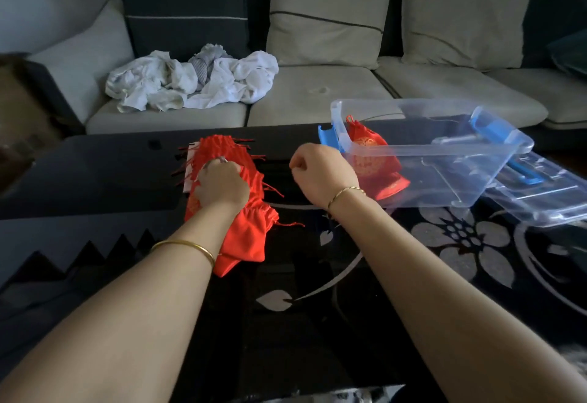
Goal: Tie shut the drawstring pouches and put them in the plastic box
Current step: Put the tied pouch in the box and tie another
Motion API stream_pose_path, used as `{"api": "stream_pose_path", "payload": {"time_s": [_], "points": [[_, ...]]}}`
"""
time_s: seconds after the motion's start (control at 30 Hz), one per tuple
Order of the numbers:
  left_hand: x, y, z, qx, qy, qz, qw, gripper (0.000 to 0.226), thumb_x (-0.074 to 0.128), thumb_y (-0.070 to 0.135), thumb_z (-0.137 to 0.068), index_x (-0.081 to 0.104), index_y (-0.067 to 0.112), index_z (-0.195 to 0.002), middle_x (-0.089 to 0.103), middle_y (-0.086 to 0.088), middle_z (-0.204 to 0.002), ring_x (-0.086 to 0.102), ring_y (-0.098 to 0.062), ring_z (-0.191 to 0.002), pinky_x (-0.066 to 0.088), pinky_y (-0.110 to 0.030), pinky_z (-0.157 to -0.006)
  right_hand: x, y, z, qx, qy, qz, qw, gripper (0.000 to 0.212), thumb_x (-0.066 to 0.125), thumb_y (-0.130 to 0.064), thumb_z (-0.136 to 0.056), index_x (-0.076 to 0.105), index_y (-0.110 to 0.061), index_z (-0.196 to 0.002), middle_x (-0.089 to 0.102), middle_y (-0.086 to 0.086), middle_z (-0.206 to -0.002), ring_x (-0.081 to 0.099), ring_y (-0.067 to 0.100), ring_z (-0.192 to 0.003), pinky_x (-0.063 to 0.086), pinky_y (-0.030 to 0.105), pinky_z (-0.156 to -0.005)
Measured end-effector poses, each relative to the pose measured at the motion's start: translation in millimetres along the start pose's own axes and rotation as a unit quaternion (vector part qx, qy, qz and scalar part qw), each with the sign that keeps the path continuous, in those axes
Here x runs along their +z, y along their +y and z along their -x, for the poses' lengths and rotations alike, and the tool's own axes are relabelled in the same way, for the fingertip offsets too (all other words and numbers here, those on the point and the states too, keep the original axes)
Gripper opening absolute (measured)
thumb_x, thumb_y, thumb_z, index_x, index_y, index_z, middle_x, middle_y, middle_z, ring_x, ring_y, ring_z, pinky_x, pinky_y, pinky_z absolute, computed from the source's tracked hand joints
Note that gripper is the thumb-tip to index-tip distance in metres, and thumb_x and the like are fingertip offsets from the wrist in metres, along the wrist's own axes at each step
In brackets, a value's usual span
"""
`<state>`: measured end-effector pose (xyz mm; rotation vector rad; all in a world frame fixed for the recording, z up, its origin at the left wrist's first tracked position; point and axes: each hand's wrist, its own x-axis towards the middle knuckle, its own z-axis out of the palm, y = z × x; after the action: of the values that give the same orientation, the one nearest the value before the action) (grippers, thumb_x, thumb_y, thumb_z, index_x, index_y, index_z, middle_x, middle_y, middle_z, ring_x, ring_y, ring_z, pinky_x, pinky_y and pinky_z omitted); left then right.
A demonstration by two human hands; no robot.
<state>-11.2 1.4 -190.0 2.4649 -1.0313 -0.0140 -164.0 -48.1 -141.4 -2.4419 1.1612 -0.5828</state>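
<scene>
**Red cords everywhere: snag watch at the stack**

Glossy black table [95, 174] under everything, so loose fabric will slide if it gets tugged. Clear plastic box [428, 177] sits at the right with its lid [546, 202] off beside it. It has at least one tied pouch [368, 148] inside, so there's room, but the near blue latch [328, 137] juts out towards the stack and could catch a trailing cord on the way in.

Now the stack of red pouches [228, 151], left of centre, with one loose pouch [247, 237] sprawled nearer me. My left hand [222, 185] is down on the stack, fingers curled into the top layer. The worry is that lifting one drags its neighbours, because the drawstrings [270, 188] splay out both sides and cross each other.

Right hand [320, 174] hangs between stack and box, curled into a loose fist. I can't tell whether a cord is nipped inside. If it is, a hard pull could cinch unevenly or slip before the knot sets.
</scene>
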Motion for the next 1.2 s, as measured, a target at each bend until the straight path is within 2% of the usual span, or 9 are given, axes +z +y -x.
{"api": "stream_pose_path", "payload": {"time_s": [0.13,0.27,0.5,0.63,0.73,0.87,0.97,1.07,1.2], "points": [[-4,1,-2,-0.034,0.005,-0.001,0.999,0.044,0.041,0.005,-0.091,0.049,0.009,-0.134,0.044,-0.015,-0.141,0.040,-0.037,-0.131,0.035,-0.046,-0.104,7,13,1,0.026,-0.021,-0.001,0.999,0.022,0.048,-0.010,-0.088,0.063,-0.017,-0.103,0.064,0.004,-0.106,0.061,0.024,-0.095,0.052,0.034,-0.081],[-14,-2,0,-0.030,0.012,0.020,0.999,0.027,0.048,0.006,-0.090,0.065,0.011,-0.110,0.048,-0.013,-0.133,0.044,-0.039,-0.123,0.038,-0.047,-0.095,10,22,5,0.037,-0.040,-0.017,0.998,0.021,0.050,-0.012,-0.089,0.063,-0.016,-0.105,0.065,0.004,-0.106,0.062,0.021,-0.094,0.053,0.036,-0.083],[-14,-8,10,-0.069,-0.081,0.008,0.994,0.054,0.044,0.006,-0.091,0.040,0.021,-0.142,0.036,-0.010,-0.147,0.035,-0.036,-0.134,0.031,-0.048,-0.106,8,31,21,0.050,-0.061,-0.035,0.996,0.020,0.051,-0.013,-0.090,0.064,-0.015,-0.106,0.065,0.004,-0.105,0.062,0.020,-0.096,0.054,0.038,-0.086],[-27,-3,17,-0.061,0.046,0.062,0.995,0.041,0.048,0.008,-0.091,0.053,0.015,-0.131,0.052,-0.014,-0.133,0.046,-0.037,-0.125,0.037,-0.047,-0.097,5,33,31,0.057,-0.048,-0.067,0.995,0.019,0.052,-0.012,-0.090,0.065,-0.012,-0.104,0.066,0.006,-0.104,0.063,0.022,-0.094,0.054,0.039,-0.086],[-40,13,31,0.011,0.126,0.256,0.958,0.023,0.057,0.010,-0.088,0.069,0.007,-0.107,0.067,-0.012,-0.112,0.061,-0.029,-0.107,0.046,-0.034,-0.090,-3,27,36,0.066,-0.020,-0.159,0.985,0.022,0.053,-0.013,-0.091,0.064,-0.009,-0.110,0.064,0.006,-0.101,0.064,0.023,-0.095,0.054,0.039,-0.086],[-42,44,66,-0.024,-0.040,0.516,0.855,0.023,0.064,-0.006,-0.079,0.060,0.016,-0.079,0.065,-0.001,-0.083,0.060,-0.017,-0.084,0.046,-0.023,-0.075,-18,21,53,0.149,-0.058,-0.441,0.883,0.042,0.053,-0.022,-0.093,0.046,-0.009,-0.132,0.060,0.011,-0.114,0.061,0.026,-0.105,0.052,0.046,-0.091],[-28,61,89,-0.040,-0.107,0.534,0.837,0.030,0.065,-0.008,-0.078,0.055,0.017,-0.091,0.063,0.001,-0.084,0.060,-0.017,-0.081,0.045,-0.024,-0.068,-30,31,71,0.120,-0.064,-0.563,0.815,0.017,0.049,-0.011,-0.095,0.057,-0.009,-0.110,0.063,0.015,-0.106,0.063,0.031,-0.101,0.054,0.046,-0.087],[-21,71,104,-0.004,-0.150,0.524,0.839,0.035,0.063,-0.006,-0.082,0.057,0.015,-0.109,0.063,0.002,-0.086,0.059,-0.013,-0.079,0.043,-0.021,-0.063,-38,47,83,0.098,0.000,-0.470,0.877,0.010,0.051,-0.002,-0.092,0.061,-0.005,-0.090,0.062,0.010,-0.088,0.063,0.027,-0.088,0.057,0.033,-0.073],[-12,69,115,0.078,-0.162,0.439,0.880,0.014,0.059,0.004,-0.089,0.063,0.017,-0.094,0.065,-0.001,-0.085,0.063,-0.012,-0.076,0.045,-0.022,-0.062,-39,72,89,0.091,0.013,-0.350,0.932,0.017,0.055,-0.001,-0.089,0.062,0.002,-0.104,0.062,0.016,-0.094,0.061,0.023,-0.082,0.059,0.031,-0.068]]}}
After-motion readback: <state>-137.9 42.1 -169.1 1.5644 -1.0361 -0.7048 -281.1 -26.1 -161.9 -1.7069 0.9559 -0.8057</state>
